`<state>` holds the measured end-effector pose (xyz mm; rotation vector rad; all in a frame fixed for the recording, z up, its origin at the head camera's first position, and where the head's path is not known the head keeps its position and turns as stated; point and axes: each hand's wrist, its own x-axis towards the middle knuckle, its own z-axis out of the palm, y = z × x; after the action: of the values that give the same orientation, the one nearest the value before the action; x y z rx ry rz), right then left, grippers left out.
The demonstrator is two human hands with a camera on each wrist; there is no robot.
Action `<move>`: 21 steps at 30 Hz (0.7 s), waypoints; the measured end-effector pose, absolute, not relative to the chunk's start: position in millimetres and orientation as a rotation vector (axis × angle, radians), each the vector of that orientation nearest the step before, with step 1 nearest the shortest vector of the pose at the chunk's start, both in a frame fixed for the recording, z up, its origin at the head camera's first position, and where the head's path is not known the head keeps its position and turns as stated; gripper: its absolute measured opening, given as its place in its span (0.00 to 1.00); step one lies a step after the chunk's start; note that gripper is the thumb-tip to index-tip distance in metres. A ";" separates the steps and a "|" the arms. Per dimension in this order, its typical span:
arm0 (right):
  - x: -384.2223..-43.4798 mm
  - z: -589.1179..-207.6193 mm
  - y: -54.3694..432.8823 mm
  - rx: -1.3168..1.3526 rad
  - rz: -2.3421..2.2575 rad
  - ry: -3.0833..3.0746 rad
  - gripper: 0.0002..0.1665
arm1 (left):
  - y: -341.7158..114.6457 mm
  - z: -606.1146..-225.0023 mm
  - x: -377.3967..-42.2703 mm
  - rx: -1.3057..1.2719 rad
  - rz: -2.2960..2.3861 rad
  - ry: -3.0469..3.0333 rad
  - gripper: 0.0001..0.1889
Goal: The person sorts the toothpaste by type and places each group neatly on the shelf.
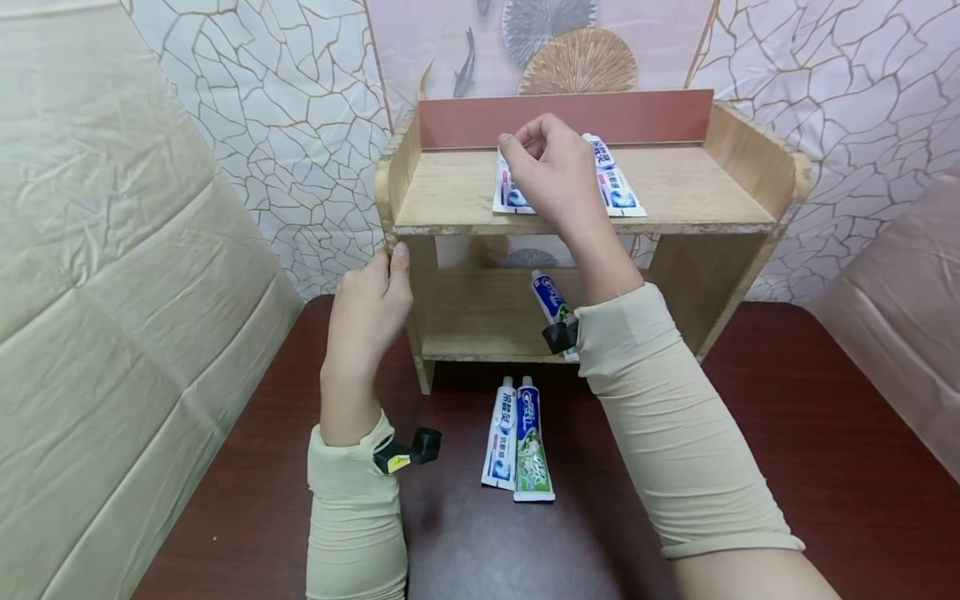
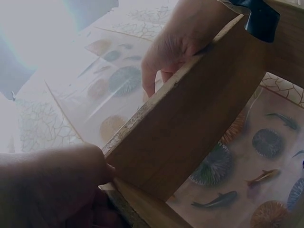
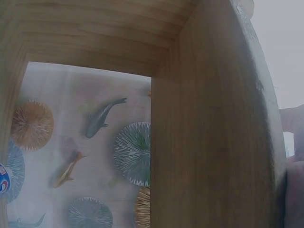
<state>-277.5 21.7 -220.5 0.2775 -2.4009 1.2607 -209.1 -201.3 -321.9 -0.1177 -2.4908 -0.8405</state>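
Note:
My left hand [image 1: 371, 304] grips the front edge of the wooden shelf's [image 1: 450, 187] left side panel, thumb uppermost. Over the top board is my right hand [image 1: 555, 171], fingers curled and thumb bent at the cap end of a white-and-blue toothpaste tube [image 1: 512, 200]. That cap end is hidden behind the hand. Just right of the hand, another white toothpaste tube [image 1: 618, 187] lies flat on the board. In the left wrist view the right hand [image 2: 168, 59] reaches beyond the panel edge with fingers pointing down.
On the lower board lies a blue Crest tube [image 1: 551, 296], partly covered by the right wrist's black camera mount [image 1: 559, 337]. A white tube [image 1: 499, 442] and a green-and-blue Crest tube [image 1: 533, 450] lie side by side on the dark red table [image 1: 465, 550], in front of the shelf.

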 end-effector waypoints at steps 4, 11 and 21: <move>-276.9 -220.3 21.2 0.289 1.260 -2.397 0.17 | -202.0 -321.4 -209.3 -0.121 -0.843 -2.498 0.32; -273.3 -225.1 21.8 0.335 1.250 -2.361 0.16 | -201.8 -324.5 -209.1 -0.126 -0.837 -2.487 0.25; -267.0 -230.1 24.6 0.411 1.237 -2.260 0.17 | -201.4 -323.3 -208.6 -0.137 -0.826 -2.468 0.21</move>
<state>-267.0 24.6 -230.1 0.4108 -2.2597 1.2374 -208.6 -201.4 -323.3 -0.1370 -2.4679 -0.8262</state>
